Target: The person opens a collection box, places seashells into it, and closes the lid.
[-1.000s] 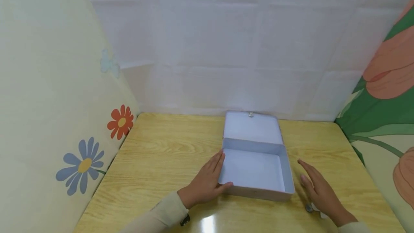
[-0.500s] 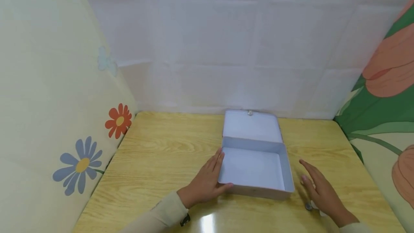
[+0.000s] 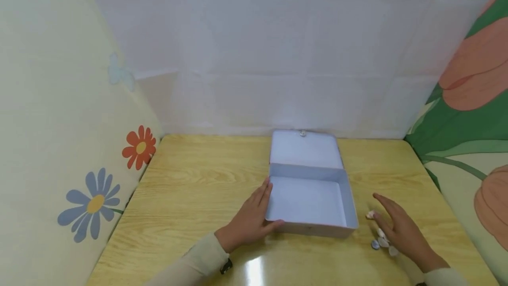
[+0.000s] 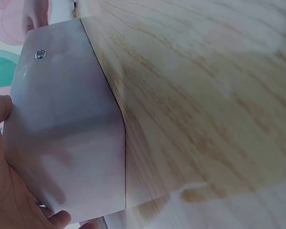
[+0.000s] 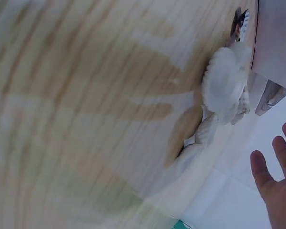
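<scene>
A pale rectangular box (image 3: 309,230) lies on the table with its hinged lid (image 3: 305,149) swung back, white inside, nothing visible in it. My left hand (image 3: 250,217) holds its near left corner, the thumb along the front wall and the fingers on the left side. In the left wrist view the box's outer walls (image 4: 62,95) show a small metal catch (image 4: 40,54). To the right of the box my right hand (image 3: 405,228) hovers with fingers extended, holding nothing. Several small seashells (image 3: 382,242) lie under and beside it; the right wrist view shows a white ribbed shell (image 5: 221,78) among them.
The wood-grain table (image 3: 198,180) runs back to a creased white sheet (image 3: 246,56). Flower-printed cloth (image 3: 95,204) hangs at the left, and a tulip-patterned one (image 3: 468,131) at the right.
My right hand has shifted slightly to the right, and more of the seashells beside it now show. The head view has tilted a little. My left hand stays on the box.
</scene>
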Available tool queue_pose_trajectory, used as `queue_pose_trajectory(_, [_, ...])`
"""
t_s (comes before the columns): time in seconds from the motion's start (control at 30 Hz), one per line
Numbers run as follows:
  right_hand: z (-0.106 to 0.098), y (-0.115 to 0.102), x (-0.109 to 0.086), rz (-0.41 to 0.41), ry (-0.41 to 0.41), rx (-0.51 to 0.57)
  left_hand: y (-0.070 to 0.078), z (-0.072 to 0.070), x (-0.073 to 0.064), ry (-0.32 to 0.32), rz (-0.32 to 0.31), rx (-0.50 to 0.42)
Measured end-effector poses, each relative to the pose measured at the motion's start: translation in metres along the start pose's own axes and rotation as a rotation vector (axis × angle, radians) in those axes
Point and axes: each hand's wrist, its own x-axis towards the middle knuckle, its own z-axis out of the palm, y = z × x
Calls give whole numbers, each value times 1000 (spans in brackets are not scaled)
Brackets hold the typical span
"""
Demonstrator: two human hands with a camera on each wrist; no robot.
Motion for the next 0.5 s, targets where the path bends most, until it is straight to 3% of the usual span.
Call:
queue_pose_trajectory(0.3, [-1,-6,-4,55,-11,29,2,-3,-1,-21,-15,-14])
queue_pose_trajectory(0.5, [2,-3,-4,22,-9,5,2,-3,-2,-9,-9,-16])
